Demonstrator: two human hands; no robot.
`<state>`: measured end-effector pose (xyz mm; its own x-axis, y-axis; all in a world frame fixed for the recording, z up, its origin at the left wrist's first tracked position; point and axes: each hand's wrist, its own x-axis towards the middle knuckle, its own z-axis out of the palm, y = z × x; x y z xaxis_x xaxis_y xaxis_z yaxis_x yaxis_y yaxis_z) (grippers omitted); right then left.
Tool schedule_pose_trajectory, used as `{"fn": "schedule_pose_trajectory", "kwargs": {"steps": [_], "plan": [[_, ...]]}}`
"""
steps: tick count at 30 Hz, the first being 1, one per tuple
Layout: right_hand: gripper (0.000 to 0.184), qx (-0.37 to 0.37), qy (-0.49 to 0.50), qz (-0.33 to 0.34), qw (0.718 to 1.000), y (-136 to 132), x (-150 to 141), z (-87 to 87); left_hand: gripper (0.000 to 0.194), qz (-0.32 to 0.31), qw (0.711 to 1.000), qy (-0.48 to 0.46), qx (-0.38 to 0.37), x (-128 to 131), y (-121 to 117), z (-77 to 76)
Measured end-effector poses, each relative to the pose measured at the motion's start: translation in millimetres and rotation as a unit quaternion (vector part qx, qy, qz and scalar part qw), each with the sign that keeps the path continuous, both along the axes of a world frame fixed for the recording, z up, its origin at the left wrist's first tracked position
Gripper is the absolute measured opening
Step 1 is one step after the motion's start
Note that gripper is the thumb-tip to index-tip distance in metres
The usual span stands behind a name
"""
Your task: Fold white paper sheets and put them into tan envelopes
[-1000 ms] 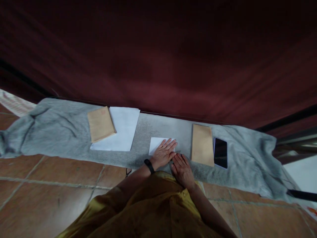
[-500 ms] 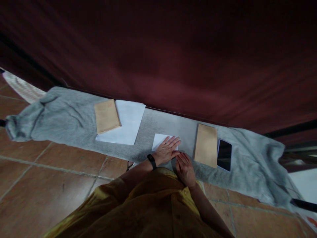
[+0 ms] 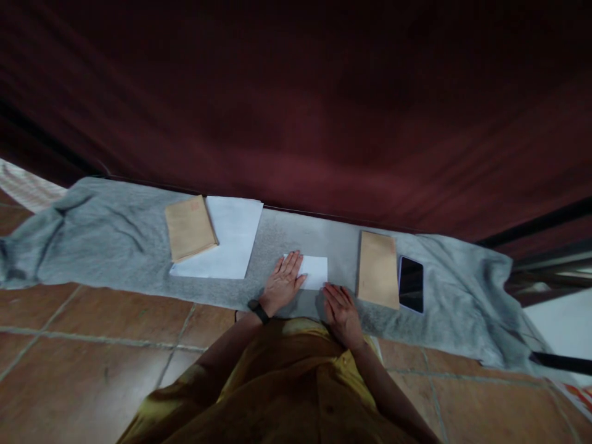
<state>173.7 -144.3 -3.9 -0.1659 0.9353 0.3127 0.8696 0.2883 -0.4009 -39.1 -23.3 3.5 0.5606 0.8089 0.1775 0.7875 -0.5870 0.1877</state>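
Note:
A small white paper, likely a folded sheet, lies on the grey cloth in front of me. My left hand, with a dark band on its wrist, rests flat over the paper's left end, fingers stretched out. At the lower right corner of the paper is my right hand; its fingers are extended close together, the tips touching or just beside that corner. Neither hand grips anything.
Left on the grey cloth, a stack of brown envelopes overlaps larger white sheets. To the right lie more brown envelopes and a phone. A dark red fabric rises behind; tiled floor shows below.
My left hand has slid leftward across the paper, from its right part to its left end, uncovering the right part. My right hand stays near the lower right corner. The view has shifted slightly.

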Motion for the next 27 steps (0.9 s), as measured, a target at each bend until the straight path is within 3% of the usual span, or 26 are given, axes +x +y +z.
{"fn": "schedule_pose_trajectory", "kwargs": {"steps": [4,9,13,19,27], "plan": [[0.045,-0.003,0.017,-0.012,1.000,11.6,-5.2,6.3,0.063,0.026,1.000,0.008,0.002,-7.2,-3.4,0.4],[0.052,-0.014,-0.008,0.019,1.000,48.4,-32.5,19.2,0.062,0.023,1.000,0.016,0.008,-7.2,-3.7,2.8],[0.053,-0.016,-0.049,-0.013,0.999,69.6,-52.1,13.4,0.061,0.017,0.999,0.025,0.015,-9.6,-3.4,0.8],[0.058,0.010,-0.080,-0.063,0.995,69.1,-43.9,-5.2,0.064,0.048,0.998,0.006,0.032,-10.2,-4.2,-3.1],[0.059,0.033,-0.072,-0.108,0.991,64.1,-26.3,-9.1,0.066,0.092,0.995,0.002,0.033,-19.4,-3.5,-4.9]]}}
